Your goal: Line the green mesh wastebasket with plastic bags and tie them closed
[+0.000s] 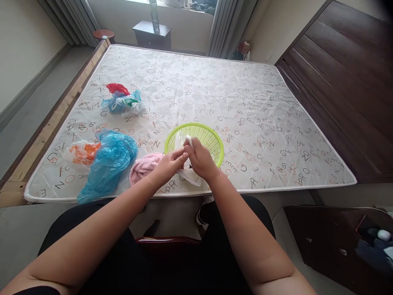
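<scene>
Both my hands meet over the near rim of a lime-green plastic basket (219, 141), gripping a thin white plastic bag (192, 177). My right hand (201, 160) is closed, its fingers pinching the upper part of the bag. Close against it, my left hand (172, 164) has its fingers bent around the bag too. Part of the bag stands up above my fingers, and the rest hangs below them near the mattress edge. A pink cloth (145, 168) lies crumpled beside my left wrist.
A crumpled blue plastic bag (112, 159) and a white-and-orange bag (82, 152) lie left on the lettered mattress (245, 110). Farther back sit a red bag (118, 89) and a light-blue bag (118, 104). A dark cabinet (322, 233) stands at right.
</scene>
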### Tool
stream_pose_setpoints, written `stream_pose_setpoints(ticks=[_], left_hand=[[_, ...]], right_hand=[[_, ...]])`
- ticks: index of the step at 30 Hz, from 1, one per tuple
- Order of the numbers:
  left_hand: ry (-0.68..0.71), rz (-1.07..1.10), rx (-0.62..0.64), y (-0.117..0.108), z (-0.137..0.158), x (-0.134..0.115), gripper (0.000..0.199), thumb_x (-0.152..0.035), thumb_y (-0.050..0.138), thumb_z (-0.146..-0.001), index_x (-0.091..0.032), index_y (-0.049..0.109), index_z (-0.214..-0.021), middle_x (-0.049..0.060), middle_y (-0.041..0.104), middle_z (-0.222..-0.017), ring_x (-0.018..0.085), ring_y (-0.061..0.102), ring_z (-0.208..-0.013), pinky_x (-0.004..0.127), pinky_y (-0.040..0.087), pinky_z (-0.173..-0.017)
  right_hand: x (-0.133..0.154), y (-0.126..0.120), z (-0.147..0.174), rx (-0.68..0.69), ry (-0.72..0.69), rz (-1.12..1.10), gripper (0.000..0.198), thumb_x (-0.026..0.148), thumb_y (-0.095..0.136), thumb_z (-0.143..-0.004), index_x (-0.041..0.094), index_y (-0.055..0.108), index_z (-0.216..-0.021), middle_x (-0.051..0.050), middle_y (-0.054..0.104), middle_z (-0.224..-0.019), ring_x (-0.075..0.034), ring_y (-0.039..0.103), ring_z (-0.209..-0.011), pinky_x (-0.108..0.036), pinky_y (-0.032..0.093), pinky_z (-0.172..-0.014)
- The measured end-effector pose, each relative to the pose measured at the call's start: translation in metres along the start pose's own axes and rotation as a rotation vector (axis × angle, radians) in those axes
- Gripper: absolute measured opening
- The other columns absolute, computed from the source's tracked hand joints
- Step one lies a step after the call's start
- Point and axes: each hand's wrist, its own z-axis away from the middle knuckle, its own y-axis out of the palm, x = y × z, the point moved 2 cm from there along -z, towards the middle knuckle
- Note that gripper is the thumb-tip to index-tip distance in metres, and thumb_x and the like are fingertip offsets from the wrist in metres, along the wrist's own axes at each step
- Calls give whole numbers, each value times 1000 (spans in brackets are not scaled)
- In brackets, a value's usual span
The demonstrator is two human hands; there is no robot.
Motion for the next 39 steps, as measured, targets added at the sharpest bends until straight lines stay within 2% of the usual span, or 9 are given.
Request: stream_pose_setpoints(ticks=[3,7,11,15,20,25,28,35,39], left_hand=[[52,1,21,4,2,1,62,-78,61,-86,-17,63,-75,1,55,-63,14,51,-61,27,39,-60],[37,91,-129,2,2,8,60,-76,64,-84,-18,57,-72,0,54,-64,14,49,-61,27,40,-60],[25,97,-200,0,1,9,52,-65,64,-91,-18,59,-70,-1,51,-63,12,46,-60,26,37,-59],[67,98,-253,-5,3,7,34,-50,66,-92,-18,76,-95,-1,55,-65,13,50,-64,26,41,-64],[130,70,-223,-3,7,2,50,-50,75,-85,-17,75,-124,1,66,-76,15,57,-72,27,47,-72],[36,-47,-317,-3,5,3,40,-55,75,-86,-16,77,-96,2,65,-74,16,58,-72,26,45,-67],[26,42,-339,-7,1,5,34,-49,72,-90,-16,72,-80,-1,55,-65,11,50,-63,23,40,-60],[113,437,-510,-22,-8,-2,32,-47,78,-86,-17,72,-95,-5,47,-65,7,45,-54,22,45,-59],[106,506,-456,-19,-10,-2,36,-48,81,-84,-16,74,-101,-5,50,-68,6,41,-53,21,45,-59]], right_hand=[[3,3,2,88,-2,138,16,37,36,-104,25,47,-100,-2,60,-83,-20,55,-74,-33,41,-69],[5,6,3,247,21,352,16,36,37,-102,24,49,-102,-3,65,-83,-22,57,-72,-32,36,-66],[5,7,2,281,55,414,20,35,36,-103,23,52,-110,-6,71,-92,-24,62,-78,-32,37,-68],[2,5,1,293,67,420,22,34,38,-104,23,53,-117,-8,74,-104,-25,66,-84,-33,39,-70],[-2,7,1,305,101,424,27,37,39,-107,23,51,-126,-10,75,-105,-26,68,-84,-34,43,-70],[0,14,3,327,120,457,27,35,35,-108,22,53,-123,-11,75,-105,-26,69,-83,-35,44,-73],[-2,13,2,321,140,457,22,35,42,-105,22,54,-118,-9,74,-100,-25,67,-81,-35,43,-73],[-20,-3,-3,321,158,279,14,34,56,-96,23,57,-105,-6,69,-101,-22,60,-86,-32,41,-73],[-27,-8,-4,267,140,187,17,33,47,-101,23,54,-89,-3,65,-89,-20,57,-82,-31,41,-74]])
